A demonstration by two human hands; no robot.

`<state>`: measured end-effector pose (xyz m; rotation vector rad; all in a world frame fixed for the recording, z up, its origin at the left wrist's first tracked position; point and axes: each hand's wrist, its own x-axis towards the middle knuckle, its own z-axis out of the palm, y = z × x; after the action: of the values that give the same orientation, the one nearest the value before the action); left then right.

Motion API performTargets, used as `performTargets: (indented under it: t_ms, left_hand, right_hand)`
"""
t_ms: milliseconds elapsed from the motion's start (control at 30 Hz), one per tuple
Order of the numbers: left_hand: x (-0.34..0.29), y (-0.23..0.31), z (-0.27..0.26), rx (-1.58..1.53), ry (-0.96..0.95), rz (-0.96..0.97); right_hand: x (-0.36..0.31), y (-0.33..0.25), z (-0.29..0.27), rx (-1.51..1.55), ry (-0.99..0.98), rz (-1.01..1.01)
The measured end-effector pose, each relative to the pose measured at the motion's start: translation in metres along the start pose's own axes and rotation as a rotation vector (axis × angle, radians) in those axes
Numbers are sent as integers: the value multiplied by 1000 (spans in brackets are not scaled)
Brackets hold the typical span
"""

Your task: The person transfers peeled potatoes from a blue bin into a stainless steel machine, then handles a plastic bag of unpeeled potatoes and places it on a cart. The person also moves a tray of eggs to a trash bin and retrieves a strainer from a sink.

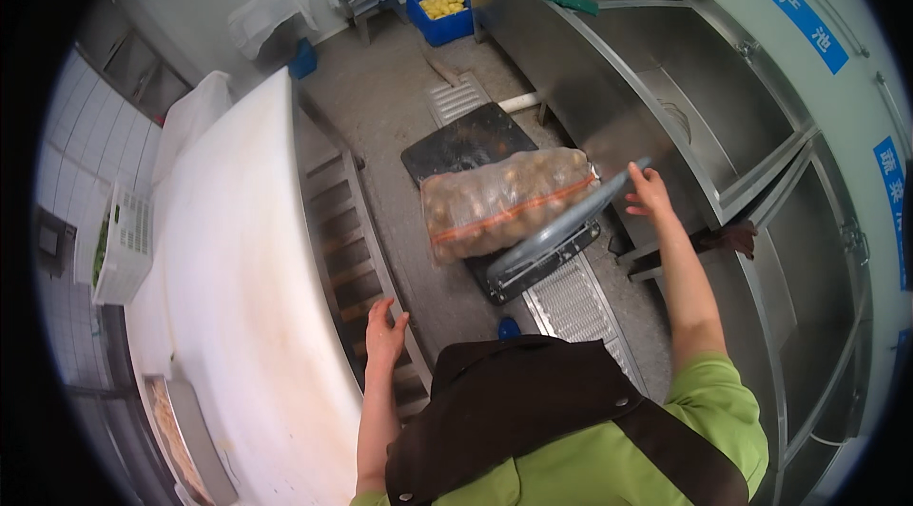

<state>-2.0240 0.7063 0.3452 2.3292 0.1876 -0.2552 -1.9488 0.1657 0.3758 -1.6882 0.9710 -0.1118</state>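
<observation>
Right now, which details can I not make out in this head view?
Head view: exact contents of the sack; its mesh veils them.
Head view: the middle of the black board; the sack covers it.
Head view: whether the right hand firmly grips the grey flat object; the object is blurred.
Head view: most of the blue shoe; the apron covers it.

So the mesh sack (504,202) mid-frame is see-through whitish, tan-brown lumps showing through, with one bright orange stripe running along it. Blurry flat thing (556,237) beside it is plain blue-grey, and the mat (466,140) is black. Tabletop (238,268) at left: white, faint tan stains. Up top, a solid blue bin (447,29) with yellow chunks (442,5). Bottom of frame: lime-green shirt (580,463), dark brown apron (514,387). Upper right sign (788,8) is blue with white characters.
</observation>
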Motion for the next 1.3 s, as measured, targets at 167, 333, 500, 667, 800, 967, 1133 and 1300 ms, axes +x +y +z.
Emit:
performTargets:
  t_ms: [167,333,500,667,800,967,1133,1300]
  left_hand:
    - [108,-44,-9,49,-11,14]
    - [220,-59,-28,199,-227,-12]
    - [348,-41,-35,297,-455,121]
    - [468,-5,-48,278,-488,150]
    - [523,10,-54,208,-490,47]
    - [551,49,-61,305,-511,141]
    - [606,60,-62,428,-567,285]
    - [718,58,-34,476,-743,478]
  right_hand:
    - [60,10,66,-208,235,-279]
    - [67,0,98,-25,334,-142]
    - [63,-5,92,-481,571,85]
    - [74,-20,107,-581,568,276]
    - [82,-28,124,-650,589,248]
    - [64,-23,115,-600,667,357]
    - [63,-32,118,-593,796,370]
    - [72,-56,119,-685,822,532]
